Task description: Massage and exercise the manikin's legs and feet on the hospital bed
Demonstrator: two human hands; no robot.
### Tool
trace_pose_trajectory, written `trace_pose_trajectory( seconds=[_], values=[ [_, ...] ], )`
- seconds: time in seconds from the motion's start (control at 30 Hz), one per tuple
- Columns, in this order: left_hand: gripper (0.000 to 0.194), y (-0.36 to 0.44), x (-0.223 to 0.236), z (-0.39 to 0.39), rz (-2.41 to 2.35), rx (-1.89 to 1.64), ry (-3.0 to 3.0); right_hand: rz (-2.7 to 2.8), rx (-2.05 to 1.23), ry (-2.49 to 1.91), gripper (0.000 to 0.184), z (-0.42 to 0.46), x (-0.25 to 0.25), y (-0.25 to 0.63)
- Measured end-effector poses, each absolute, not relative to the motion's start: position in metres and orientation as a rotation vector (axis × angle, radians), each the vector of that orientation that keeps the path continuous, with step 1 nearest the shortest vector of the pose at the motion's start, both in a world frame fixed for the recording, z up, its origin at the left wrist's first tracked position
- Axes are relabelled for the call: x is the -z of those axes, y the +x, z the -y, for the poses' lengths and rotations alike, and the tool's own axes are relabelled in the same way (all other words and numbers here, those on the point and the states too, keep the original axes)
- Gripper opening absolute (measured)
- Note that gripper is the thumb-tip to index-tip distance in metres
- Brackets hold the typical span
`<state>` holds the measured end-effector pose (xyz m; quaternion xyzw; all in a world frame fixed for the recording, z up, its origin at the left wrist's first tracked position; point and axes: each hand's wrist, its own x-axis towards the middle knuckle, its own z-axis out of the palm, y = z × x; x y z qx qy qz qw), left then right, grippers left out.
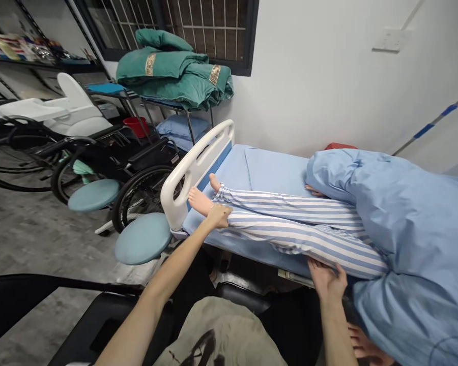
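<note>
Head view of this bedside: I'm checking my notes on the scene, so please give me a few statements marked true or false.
The left hand rests on the striped trousers near the ankle: true.
The right hand grips the white bed rail: false, it is at the lower edge of the trousers, and neither hand touches the rail.
The feet wear socks: false, they are bare.
A blue blanket covers the body above the legs: true.
</note>
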<state>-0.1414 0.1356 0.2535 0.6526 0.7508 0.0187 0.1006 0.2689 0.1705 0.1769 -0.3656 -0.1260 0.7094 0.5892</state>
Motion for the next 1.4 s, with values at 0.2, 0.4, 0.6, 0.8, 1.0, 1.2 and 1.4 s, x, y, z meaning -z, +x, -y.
trace_pose_trajectory(
  seconds=[0.2,0.4,0.6,0.8,1.0,1.2,1.4],
  values=[
    [0.048,-0.099,-0.224,-0.135,-2.146,-0.216,1.962,0.287,-1.506,-0.839,0.037,-0.183,-0.223,0.280],
    [0.049,-0.046,-0.198,-0.143,-2.052,-0.330,1.850,0.376,-1.360,-0.897,0.046,-0.188,-0.249,0.288],
    [0.051,-0.028,-0.185,-0.146,-2.000,-0.395,1.832,0.357,-1.350,-0.933,0.044,-0.190,-0.260,0.292],
    [0.048,-0.072,-0.211,-0.143,-1.997,-0.299,1.994,0.308,-1.408,-0.911,0.039,-0.185,-0.253,0.288],
    [0.040,-0.121,-0.260,-0.121,-2.040,-0.052,2.145,0.373,-1.511,-0.972,0.046,-0.173,-0.226,0.279],
    [0.036,-0.128,-0.311,-0.100,-2.120,0.124,2.196,0.312,-1.618,-1.057,0.036,-0.167,-0.179,0.266],
    [0.038,-0.114,-0.324,-0.093,-2.150,0.244,2.102,0.255,-1.634,-1.067,0.033,-0.166,-0.165,0.267]
  ],
)
